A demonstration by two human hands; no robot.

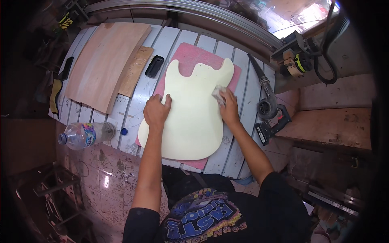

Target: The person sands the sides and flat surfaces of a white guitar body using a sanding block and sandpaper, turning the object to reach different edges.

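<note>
A cream-coloured guitar body (190, 117) lies flat on a pink foam pad (190, 54) on a slatted white workbench (243, 121). My left hand (157, 110) presses palm-down on the body's left edge, fingers apart. My right hand (227, 106) grips a small grey sanding pad (219, 93) against the body's right edge, near the waist.
Wooden boards (105, 60) lie at the bench's far left, a black case (154, 66) beside them. A plastic bottle (85, 135) lies at the near left edge, its blue cap (124, 131) beside it. A cordless blower (267, 107) rests at the right, a power tool (298, 60) beyond.
</note>
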